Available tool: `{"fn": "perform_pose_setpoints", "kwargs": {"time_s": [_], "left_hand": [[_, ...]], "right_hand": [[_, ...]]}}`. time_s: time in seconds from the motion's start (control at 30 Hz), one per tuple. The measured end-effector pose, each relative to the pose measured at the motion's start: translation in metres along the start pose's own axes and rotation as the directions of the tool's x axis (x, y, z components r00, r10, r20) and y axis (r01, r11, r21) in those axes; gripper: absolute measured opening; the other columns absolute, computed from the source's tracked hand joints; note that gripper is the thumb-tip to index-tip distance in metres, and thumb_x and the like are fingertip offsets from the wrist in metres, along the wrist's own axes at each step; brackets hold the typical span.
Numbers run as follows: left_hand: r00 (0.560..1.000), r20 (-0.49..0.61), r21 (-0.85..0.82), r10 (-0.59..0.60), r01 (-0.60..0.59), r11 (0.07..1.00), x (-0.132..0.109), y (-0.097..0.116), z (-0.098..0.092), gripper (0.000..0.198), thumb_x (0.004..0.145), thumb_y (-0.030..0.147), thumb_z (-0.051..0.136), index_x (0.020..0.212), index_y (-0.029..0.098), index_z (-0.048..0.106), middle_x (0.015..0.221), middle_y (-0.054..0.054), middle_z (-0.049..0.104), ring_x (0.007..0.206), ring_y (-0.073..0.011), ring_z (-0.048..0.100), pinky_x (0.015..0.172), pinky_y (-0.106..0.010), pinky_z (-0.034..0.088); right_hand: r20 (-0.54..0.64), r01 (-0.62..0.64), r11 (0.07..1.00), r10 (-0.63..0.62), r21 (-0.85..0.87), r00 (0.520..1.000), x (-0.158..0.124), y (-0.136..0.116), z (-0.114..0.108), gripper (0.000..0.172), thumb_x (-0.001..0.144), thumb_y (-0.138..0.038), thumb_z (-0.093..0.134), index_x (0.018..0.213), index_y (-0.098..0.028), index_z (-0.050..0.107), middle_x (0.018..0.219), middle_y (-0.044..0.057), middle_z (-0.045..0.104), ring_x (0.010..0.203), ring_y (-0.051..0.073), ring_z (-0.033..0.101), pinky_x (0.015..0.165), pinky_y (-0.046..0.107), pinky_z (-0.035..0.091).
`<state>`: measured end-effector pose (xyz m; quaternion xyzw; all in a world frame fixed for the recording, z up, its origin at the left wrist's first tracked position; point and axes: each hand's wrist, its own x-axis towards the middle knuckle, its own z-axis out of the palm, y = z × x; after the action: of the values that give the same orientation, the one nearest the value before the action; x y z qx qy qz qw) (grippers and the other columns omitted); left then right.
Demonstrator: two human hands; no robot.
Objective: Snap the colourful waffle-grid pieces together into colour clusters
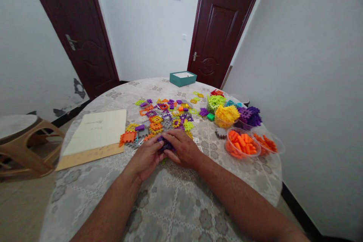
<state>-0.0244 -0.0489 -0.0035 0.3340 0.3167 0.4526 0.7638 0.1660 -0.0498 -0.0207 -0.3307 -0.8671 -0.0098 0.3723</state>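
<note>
Both of my hands meet near the middle of the table around a dark purple toothed plastic building piece. My left hand grips its left side with fingers closed. From the right, my right hand curls over the same piece, covering much of it. Whether it is one piece or several joined together, I cannot tell. Just beyond my fingers spreads a loose pile of colourful building pieces in orange, purple, yellow, grey and green. An orange square piece lies at the pile's left edge.
Clear tubs to the right hold orange pieces, yellow pieces and purple pieces. Green pieces are heaped behind. A teal box stands at the far edge. Left lies a paper sheet; a stool stands beside the table.
</note>
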Motion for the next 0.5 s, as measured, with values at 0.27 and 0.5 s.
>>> {"fn": "perform_pose_setpoints", "kwargs": {"time_s": [0.27, 0.5], "left_hand": [[0.992, -0.084, 0.060, 0.092, -0.087, 0.994, -0.004, -0.005, 0.018, 0.043, 0.074, 0.018, 0.076, 0.117, 0.017, 0.074, 0.114, -0.011, 0.075, 0.101, -0.0232, 0.071, 0.076, -0.028, 0.058], [0.976, -0.147, 0.203, 0.158, -0.127, 0.971, 0.001, -0.009, 0.011, 0.040, 0.073, 0.019, 0.072, 0.113, 0.019, 0.075, 0.118, -0.010, 0.075, 0.111, -0.0278, 0.070, 0.085, -0.032, 0.058]], "right_hand": [[0.026, -0.040, 0.998, 0.039, 0.051, 0.999, 0.002, -0.006, 0.011, 0.059, 0.098, -0.029, 0.065, 0.153, -0.023, 0.045, 0.145, 0.016, 0.058, 0.137, 0.028, 0.054, 0.116, 0.049, 0.047], [0.026, -0.098, 0.994, 0.097, 0.050, 0.995, 0.000, -0.002, 0.012, 0.056, 0.097, -0.037, 0.070, 0.146, -0.019, 0.051, 0.141, 0.016, 0.061, 0.132, 0.028, 0.057, 0.113, 0.046, 0.049]]}}
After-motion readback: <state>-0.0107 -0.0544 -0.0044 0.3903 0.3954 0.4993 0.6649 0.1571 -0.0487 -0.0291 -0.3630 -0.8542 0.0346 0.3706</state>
